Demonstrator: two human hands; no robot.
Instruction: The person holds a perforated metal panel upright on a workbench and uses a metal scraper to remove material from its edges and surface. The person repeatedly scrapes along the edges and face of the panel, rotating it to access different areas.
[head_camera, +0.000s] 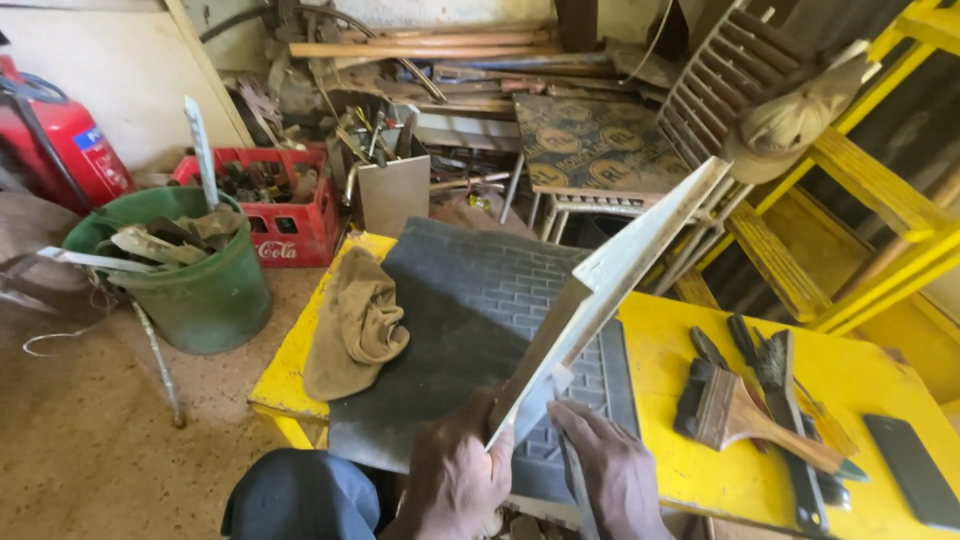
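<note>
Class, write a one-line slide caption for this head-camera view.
Both hands, left hand and right hand, hold a pale wooden board tilted above a grey rubber mat on a yellow table.

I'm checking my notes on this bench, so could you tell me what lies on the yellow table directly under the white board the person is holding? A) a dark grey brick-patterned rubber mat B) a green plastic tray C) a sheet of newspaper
A: the white board, held by the left hand and right hand, is raised over a dark grey brick-patterned mat on the yellow table.
</note>
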